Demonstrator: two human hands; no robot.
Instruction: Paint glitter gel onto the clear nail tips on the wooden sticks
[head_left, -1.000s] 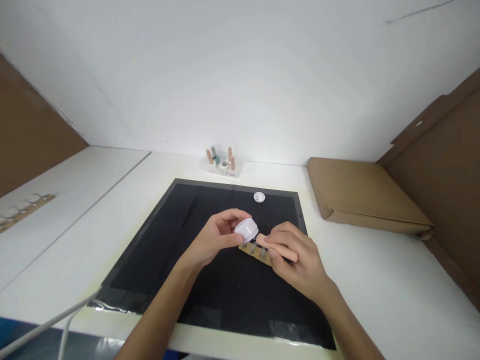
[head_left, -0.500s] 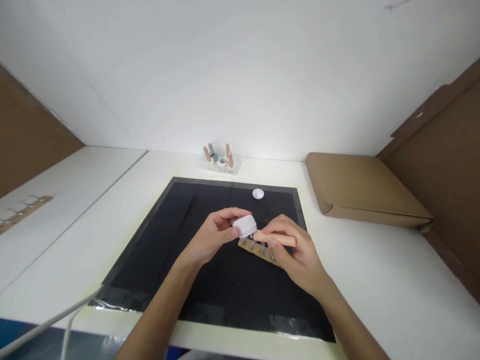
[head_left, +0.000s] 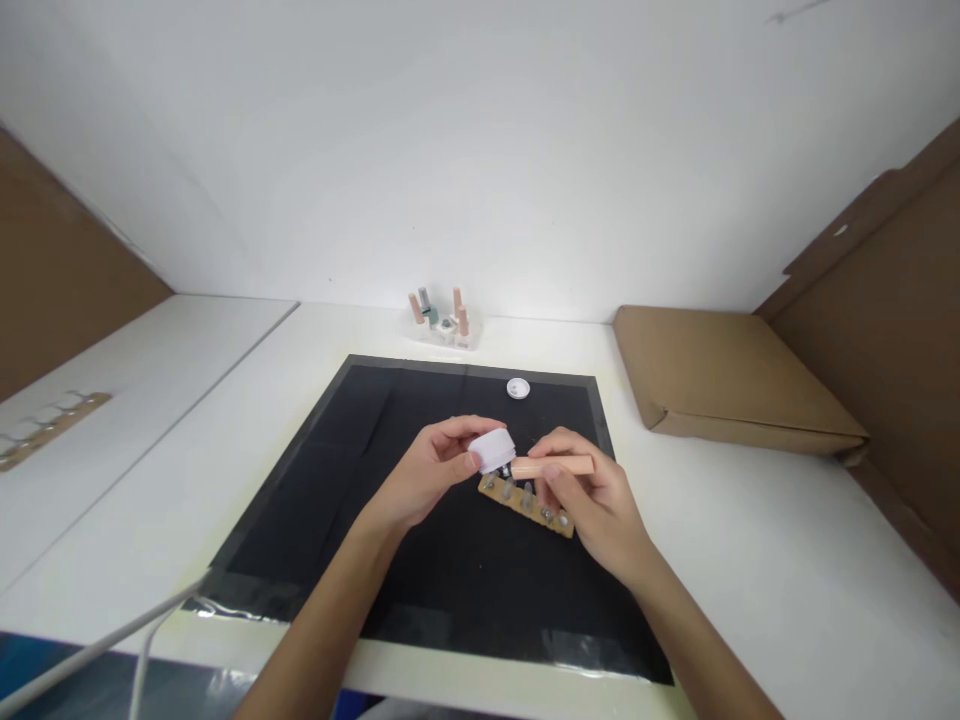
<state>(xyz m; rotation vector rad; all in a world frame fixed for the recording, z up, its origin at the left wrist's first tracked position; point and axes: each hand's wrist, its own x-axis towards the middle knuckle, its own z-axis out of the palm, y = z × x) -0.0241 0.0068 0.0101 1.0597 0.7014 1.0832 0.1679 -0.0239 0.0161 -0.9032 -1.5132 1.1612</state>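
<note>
Between the fingertips and thumb of my left hand (head_left: 439, 465) is a small white round jar (head_left: 492, 450), tipped with its mouth toward the right. My right hand (head_left: 589, 490) pinches a peach-coloured nail polish cap (head_left: 555, 466), held nearly level. A short dark piece shows at the cap's left end, close against the jar's mouth; whether its tip is inside I cannot tell. Below both hands lies a wooden strip (head_left: 517, 503) carrying several nail tips, partly covered by my right fingers. Farther back on the black mat (head_left: 315, 450) rests a white round lid (head_left: 517, 388).
Several nail polish bottles stand in a clear tray (head_left: 450, 338) near the wall. A brown cardboard box (head_left: 727, 370) lies at the right. Another wooden strip (head_left: 52, 428) with nail tips is at far left. A white cable (head_left: 112, 635) crosses the front left.
The peach cap has turned more level and drawn slightly back from the jar, showing the dark piece at its end. More of the wooden strip shows below my right hand.
</note>
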